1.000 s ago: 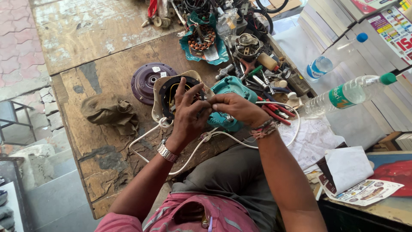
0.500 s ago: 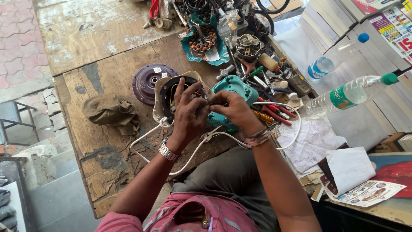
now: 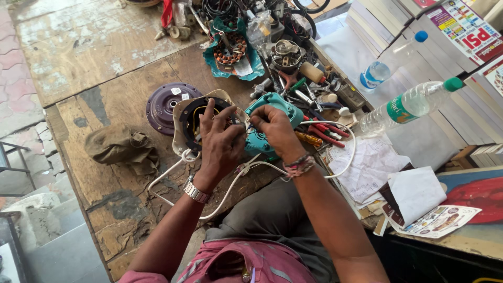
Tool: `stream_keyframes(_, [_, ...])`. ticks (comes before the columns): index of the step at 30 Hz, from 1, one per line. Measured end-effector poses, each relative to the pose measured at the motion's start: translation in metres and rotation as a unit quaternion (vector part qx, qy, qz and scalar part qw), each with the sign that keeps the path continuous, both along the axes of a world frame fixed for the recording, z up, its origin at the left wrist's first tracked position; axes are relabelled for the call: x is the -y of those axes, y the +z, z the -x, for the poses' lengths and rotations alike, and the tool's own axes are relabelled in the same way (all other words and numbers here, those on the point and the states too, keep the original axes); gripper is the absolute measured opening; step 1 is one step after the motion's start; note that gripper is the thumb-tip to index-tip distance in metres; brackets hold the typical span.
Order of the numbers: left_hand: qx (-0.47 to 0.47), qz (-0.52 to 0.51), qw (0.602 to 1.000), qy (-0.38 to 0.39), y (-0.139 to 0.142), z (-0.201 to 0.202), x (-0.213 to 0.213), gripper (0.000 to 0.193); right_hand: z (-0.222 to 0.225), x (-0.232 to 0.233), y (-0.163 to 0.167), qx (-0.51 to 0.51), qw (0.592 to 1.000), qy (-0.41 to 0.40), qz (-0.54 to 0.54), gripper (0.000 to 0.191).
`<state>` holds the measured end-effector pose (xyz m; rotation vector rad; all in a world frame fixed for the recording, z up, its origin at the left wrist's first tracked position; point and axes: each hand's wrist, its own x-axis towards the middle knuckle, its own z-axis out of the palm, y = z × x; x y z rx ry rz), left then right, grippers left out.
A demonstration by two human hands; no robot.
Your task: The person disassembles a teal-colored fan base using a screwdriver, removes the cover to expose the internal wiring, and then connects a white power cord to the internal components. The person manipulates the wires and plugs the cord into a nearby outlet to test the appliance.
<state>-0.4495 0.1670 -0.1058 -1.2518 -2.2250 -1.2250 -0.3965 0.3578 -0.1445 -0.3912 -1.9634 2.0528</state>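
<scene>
The left hand (image 3: 219, 140) lies on a round cream motor shell (image 3: 184, 121) with a dark hole in the middle. Its fingers are spread and bent over the inside of the shell, and the fingertips press on thin wires there. The wrist wears a shiny metal watch (image 3: 196, 190).

The right hand (image 3: 272, 124) is curled shut, pinching the same thin wires between thumb and fingers. It rests against a teal plastic power tool (image 3: 267, 123), which lies just beside the shell in the middle of the worktop (image 3: 99, 68). The wrist has a woven thread band (image 3: 298, 165).

A smooth white cord (image 3: 173, 175) loops from under the hands across the worktop and round to the right.

The worktop is rough, worn wood with scratches and dark stains. A round purple metal cover (image 3: 163, 103) touches the shell on its far side. A crumpled brown cloth (image 3: 123, 148) lies to the left, well apart from the hands. Behind the hands is a heap of small tools and a copper-wound ring (image 3: 229, 49). Two clear plastic bottles (image 3: 408, 105) lie to the right, near crinkled white paper (image 3: 369, 165).
</scene>
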Motion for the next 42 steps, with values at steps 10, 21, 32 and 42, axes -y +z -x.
stream_keyframes(10, [0.028, -0.02, 0.999, -0.012, 0.001, 0.001, 0.007, 0.004, 0.018, 0.008, -0.025, -0.053, 0.987, -0.146, 0.038, 0.004])
stream_keyframes(21, [0.087, -0.051, 0.995, 0.027, -0.003, 0.002, 0.006, 0.008, -0.036, 0.012, 0.016, -0.085, 0.996, -0.038, 0.012, 0.01])
stream_keyframes(32, [0.072, -0.051, 0.996, 0.023, -0.002, -0.001, 0.007, 0.007, -0.03, 0.016, 0.019, -0.048, 0.997, 0.033, -0.059, 0.033])
stream_keyframes(42, [0.072, -0.045, 0.996, -0.002, 0.001, 0.0, 0.009, 0.008, -0.016, 0.003, 0.02, -0.014, 0.978, 0.103, -0.18, 0.032])
